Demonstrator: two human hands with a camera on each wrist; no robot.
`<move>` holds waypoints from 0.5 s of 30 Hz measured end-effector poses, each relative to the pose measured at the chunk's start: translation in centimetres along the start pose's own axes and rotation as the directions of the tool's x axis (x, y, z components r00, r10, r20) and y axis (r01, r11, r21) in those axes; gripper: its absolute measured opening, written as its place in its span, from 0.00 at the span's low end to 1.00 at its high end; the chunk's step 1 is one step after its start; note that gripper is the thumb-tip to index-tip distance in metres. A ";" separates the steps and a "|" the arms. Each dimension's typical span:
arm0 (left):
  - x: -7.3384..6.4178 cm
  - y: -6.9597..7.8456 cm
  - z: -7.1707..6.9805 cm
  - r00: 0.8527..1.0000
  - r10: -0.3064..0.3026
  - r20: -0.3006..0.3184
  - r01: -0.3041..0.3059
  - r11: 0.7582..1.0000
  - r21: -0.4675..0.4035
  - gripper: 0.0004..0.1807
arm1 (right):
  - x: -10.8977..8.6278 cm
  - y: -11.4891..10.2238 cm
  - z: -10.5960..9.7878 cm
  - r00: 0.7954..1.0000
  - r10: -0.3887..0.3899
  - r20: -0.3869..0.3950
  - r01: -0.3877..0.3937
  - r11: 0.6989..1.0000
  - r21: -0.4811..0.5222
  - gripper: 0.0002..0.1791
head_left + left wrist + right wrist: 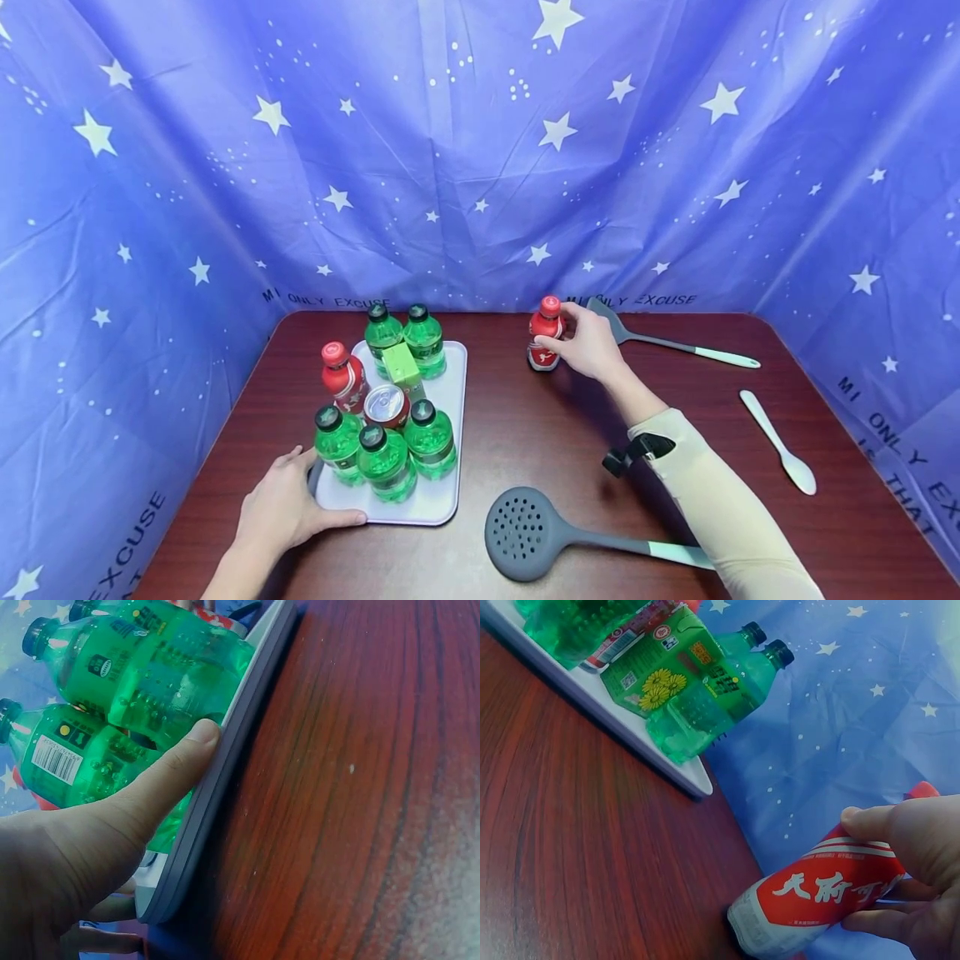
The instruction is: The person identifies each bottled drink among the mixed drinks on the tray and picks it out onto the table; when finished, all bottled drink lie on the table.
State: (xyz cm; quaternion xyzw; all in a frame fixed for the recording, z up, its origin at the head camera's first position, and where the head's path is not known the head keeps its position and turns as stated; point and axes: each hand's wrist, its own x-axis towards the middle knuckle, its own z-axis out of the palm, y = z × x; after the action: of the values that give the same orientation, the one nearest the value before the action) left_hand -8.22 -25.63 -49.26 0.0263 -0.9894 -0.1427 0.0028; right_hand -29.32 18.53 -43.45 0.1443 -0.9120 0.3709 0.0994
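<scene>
My right hand [592, 340] grips a red-labelled cola bottle [545, 335], upright at the back of the table to the right of the tray. In the right wrist view, thumb and fingers wrap the upper part of that bottle [825, 892]. My left hand [281, 504] holds the near left corner of a white tray [431, 512], its thumb [176, 761] lying along the rim. On the tray stand several green bottles [385, 467] with black caps, another red cola bottle [343, 379], a drink can [386, 404] and a green drink carton [402, 367].
A grey slotted skimmer [525, 533] lies at the front, its handle partly under the right forearm. Behind the right hand is a grey spatula [660, 340] with a pale green handle. A pale spoon [780, 446] lies at the right. Star-patterned curtains [480, 167] surround the table.
</scene>
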 end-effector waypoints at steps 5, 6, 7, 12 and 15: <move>0.1 -0.1 0.1 1.000 0.005 -0.016 -0.005 1.000 0.007 0.76 | -0.1 0.4 -0.1 1.000 -0.002 -0.017 0.002 1.000 -0.004 0.27; 0.1 -0.1 0.2 1.000 0.004 -0.017 -0.003 1.000 0.010 0.76 | -0.1 0.5 -0.2 1.000 -0.003 -0.018 0.003 1.000 -0.006 0.27; 0.1 -0.1 0.2 1.000 0.003 -0.020 -0.002 1.000 0.012 0.77 | -0.2 0.6 -0.2 1.000 -0.004 -0.020 0.004 1.000 -0.009 0.27; 0.2 -0.2 0.1 1.000 0.003 -0.023 -0.003 1.000 0.026 0.79 | -0.1 0.7 -0.1 1.000 -0.010 -0.027 0.009 1.000 -0.019 0.28; 0.2 -0.2 0.0 1.000 0.003 -0.021 -0.002 0.999 0.034 0.80 | 0.0 0.7 0.0 1.000 -0.012 -0.020 0.012 1.000 -0.023 0.28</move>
State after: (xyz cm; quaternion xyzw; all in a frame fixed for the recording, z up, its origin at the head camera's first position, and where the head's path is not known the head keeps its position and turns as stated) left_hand -8.36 -25.82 -49.31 0.0266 -0.9916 -0.1257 0.0131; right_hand -29.51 19.04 -43.91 0.1449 -0.9142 0.3613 0.1126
